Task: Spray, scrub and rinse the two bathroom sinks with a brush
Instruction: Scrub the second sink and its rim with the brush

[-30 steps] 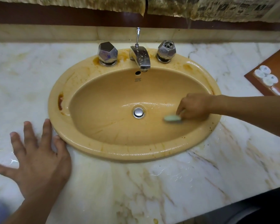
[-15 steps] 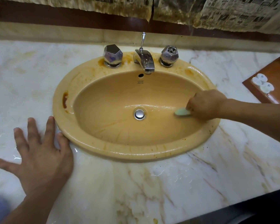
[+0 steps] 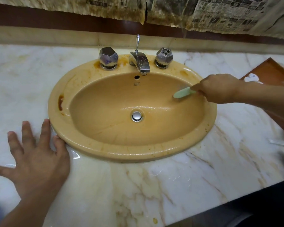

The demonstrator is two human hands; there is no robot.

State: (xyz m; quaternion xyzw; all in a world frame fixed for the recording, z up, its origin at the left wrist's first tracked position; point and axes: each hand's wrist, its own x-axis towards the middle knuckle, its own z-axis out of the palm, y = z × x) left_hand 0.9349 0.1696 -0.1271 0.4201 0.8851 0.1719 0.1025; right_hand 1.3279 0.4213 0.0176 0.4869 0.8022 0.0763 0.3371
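Fingers (image 3: 197, 87) of the right hand (image 3: 218, 88) clamp the brush (image 3: 183, 94); its long axis points left from them, head against the sink's (image 3: 105, 151) right wall. The left hand (image 3: 38, 163), fingers apart, lies flat on the desk (image 3: 170, 185) beside the rim.

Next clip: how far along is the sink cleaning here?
Done: the sink's bowl looks wet and streaked, so spraying seems done. In hand: the right hand grips a green brush against the right inner wall, scrubbing; the left hand rests on the counter. Left: the dark stain on the left rim, orange marks by the left tap, rinsing (faucet not running), and a second sink, not in view.
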